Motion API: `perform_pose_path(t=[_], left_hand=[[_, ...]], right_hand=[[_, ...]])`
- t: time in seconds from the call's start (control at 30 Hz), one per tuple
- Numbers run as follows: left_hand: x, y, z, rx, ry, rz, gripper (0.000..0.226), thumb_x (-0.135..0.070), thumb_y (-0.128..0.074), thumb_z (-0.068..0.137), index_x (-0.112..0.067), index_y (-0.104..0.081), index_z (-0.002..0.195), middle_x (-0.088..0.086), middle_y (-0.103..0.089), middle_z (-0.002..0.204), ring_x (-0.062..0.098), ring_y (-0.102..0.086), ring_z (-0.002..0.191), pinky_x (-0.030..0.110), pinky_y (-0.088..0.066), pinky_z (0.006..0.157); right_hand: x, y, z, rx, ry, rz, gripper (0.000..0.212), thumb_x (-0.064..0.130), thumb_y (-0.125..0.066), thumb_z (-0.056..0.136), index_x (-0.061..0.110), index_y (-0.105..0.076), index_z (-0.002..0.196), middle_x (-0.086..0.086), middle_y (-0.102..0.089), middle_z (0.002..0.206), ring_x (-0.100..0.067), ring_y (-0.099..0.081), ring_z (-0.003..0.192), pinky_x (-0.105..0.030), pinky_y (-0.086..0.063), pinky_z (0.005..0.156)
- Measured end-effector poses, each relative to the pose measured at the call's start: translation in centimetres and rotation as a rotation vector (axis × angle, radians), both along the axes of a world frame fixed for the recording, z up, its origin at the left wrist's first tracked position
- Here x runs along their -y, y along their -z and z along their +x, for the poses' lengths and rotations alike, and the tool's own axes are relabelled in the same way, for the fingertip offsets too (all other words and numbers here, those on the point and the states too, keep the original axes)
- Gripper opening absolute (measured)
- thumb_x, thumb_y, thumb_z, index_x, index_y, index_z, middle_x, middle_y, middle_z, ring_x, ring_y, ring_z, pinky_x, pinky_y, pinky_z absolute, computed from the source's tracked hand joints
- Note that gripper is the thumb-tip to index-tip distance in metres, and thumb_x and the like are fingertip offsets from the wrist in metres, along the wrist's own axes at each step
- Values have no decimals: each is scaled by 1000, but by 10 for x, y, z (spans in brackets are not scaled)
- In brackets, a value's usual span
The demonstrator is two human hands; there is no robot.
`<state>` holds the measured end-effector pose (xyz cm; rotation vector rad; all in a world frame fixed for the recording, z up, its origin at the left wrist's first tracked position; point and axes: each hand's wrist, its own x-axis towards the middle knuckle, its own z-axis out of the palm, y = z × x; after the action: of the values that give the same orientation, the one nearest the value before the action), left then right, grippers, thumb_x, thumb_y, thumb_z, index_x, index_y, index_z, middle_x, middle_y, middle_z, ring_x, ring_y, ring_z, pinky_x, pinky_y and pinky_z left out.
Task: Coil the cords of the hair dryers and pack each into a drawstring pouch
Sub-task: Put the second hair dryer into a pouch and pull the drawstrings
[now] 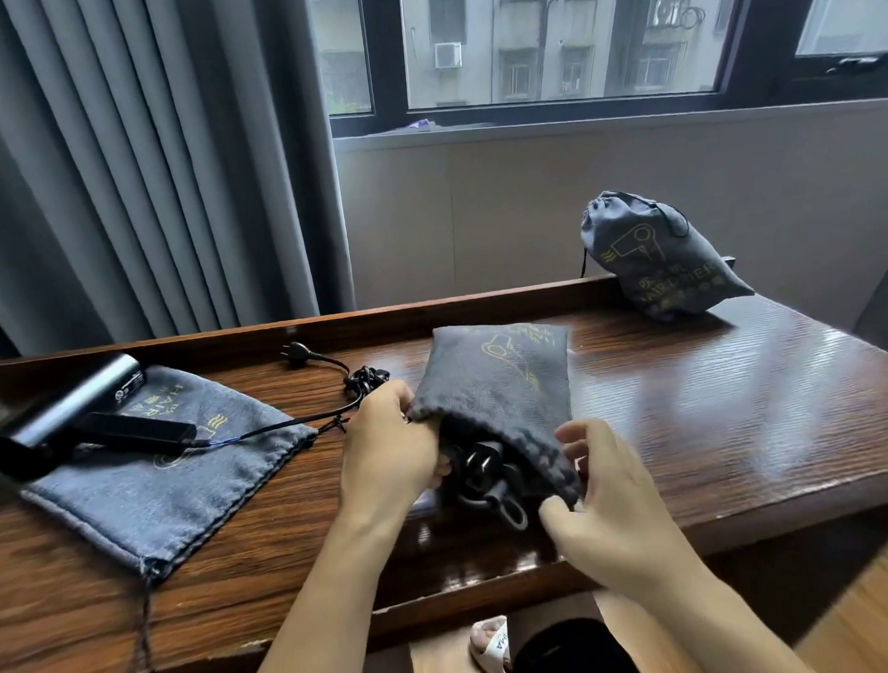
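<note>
on desk, both hands (386, 442) grip open pouch (496, 385); far pouch (659, 258) reads "hair drier".

Both our bare forearms reach forward, hands close together.
Our left hand (386, 445) curls its fingers in a grip at the left; our right hand (601, 487) pinches with thumb and fingertips, the other fingers loosely spread.

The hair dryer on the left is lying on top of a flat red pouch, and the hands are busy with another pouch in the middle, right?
Not quite. The head view shows the flat pouch under the hair dryer is dark grey, not red. The rest holds: both hands work at the middle pouch.
</note>
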<state>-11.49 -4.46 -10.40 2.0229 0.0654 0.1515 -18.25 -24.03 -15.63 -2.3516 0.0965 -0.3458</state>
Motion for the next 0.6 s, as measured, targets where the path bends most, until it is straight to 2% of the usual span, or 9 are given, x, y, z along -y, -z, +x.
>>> perform_pose_path(t=[0.07, 0.1, 0.17, 0.2, 0.27, 0.33, 0.4, 0.5, 0.6], left_hand=[[0, 4, 0, 13, -11, 25, 24, -11, -61, 91, -14, -48, 72, 5, -67, 55, 21, -69, 48, 31, -52, 46], [-1, 7, 0, 27, 1, 43, 21, -17, -63, 89, -15, -49, 73, 4, -68, 58, 24, -71, 54, 35, -56, 50], [-4, 13, 0, 38, 26, 79, 15, -33, -61, 84, -20, -54, 78, 2, -70, 67, 32, -73, 70, 50, -63, 61], [-6, 15, 1, 36, 40, 92, 14, -37, -58, 82, -23, -58, 82, 1, -71, 71, 34, -73, 75, 54, -63, 65], [-7, 12, 3, 12, 83, 46, 14, -33, -55, 81, -27, -65, 88, 1, -74, 77, 36, -74, 80, 56, -63, 68], [-6, -3, 4, -13, 120, -71, 21, -11, -54, 88, -25, -69, 83, 6, -76, 76, 37, -76, 77, 55, -64, 67], [-5, -27, 9, -74, 169, -216, 29, 3, -51, 97, -17, -68, 86, 10, -76, 72, 34, -76, 68, 51, -64, 65], [-9, -74, 19, -107, 234, -284, 20, -11, -52, 107, -4, -65, 94, 15, -73, 64, 27, -74, 58, 40, -64, 58], [-19, -125, 33, -70, 219, -318, 21, -12, -53, 106, -7, -63, 88, 6, -63, 51, 25, -73, 52, 38, -63, 52]], right_hand=[[-4, 3, -2, -16, 141, -298, 52, 59, -62, 74, 34, -38, 112, 14, -44, 104, -14, -38, 101, -35, -33, 89], [-6, 4, -1, -13, 191, -376, 52, 64, -64, 76, 32, -40, 108, 11, -44, 101, -17, -36, 97, -36, -31, 85], [-9, 6, 2, 49, 170, -396, 39, 51, -71, 83, 29, -44, 100, 8, -49, 92, -18, -41, 88, -36, -31, 77], [-9, 7, 4, 101, 105, -339, 31, 34, -73, 85, 28, -45, 95, 8, -51, 86, -15, -44, 81, -32, -32, 72], [-12, 0, 7, 132, -27, -121, 34, -2, -63, 79, 25, -44, 88, 5, -53, 74, -9, -45, 67, -23, -33, 60], [-10, -18, 12, 152, -74, 138, 36, -15, -50, 75, 20, -49, 87, 0, -57, 67, -10, -47, 60, -21, -32, 51], [-5, -42, 26, 236, -75, 278, 32, -12, -51, 82, 18, -56, 87, 0, -62, 65, -8, -50, 58, -20, -35, 53], [2, -88, 61, 390, -88, 392, 17, 3, -55, 90, 18, -60, 84, 5, -59, 61, -14, -50, 55, -29, -40, 53], [9, -144, 94, 502, -98, 448, 15, 7, -58, 96, 10, -61, 82, 4, -52, 57, -14, -44, 51, -27, -37, 49]])
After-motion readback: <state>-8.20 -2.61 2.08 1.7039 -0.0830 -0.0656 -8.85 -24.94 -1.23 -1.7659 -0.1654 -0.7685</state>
